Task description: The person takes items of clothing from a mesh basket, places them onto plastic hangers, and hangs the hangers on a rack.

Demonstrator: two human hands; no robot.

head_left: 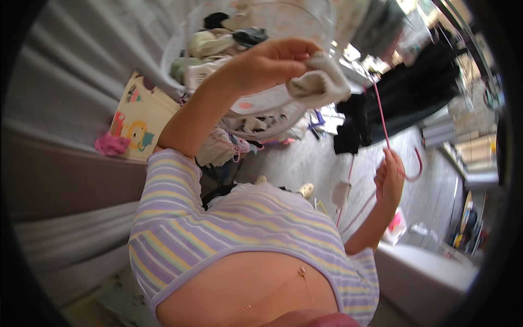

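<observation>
My left hand reaches across in front of the round basket and pinches a bunched off-white piece of cloth, which looks like a sock. Lower on the right, my right hand is closed around a pink clothes hanger. Its curved hook sticks out to the right of my fingers. A small whitish thing is at the hanger's lower bar; I cannot tell what it is. Dark clothing hangs just behind the hanger, and whether the two touch is unclear.
A round see-through basket holds heaped clothes, with more small garments on a lower tier. To its left are a cream printed board and a pink bunched item. Grey floor lies below, near a pale-edged surface.
</observation>
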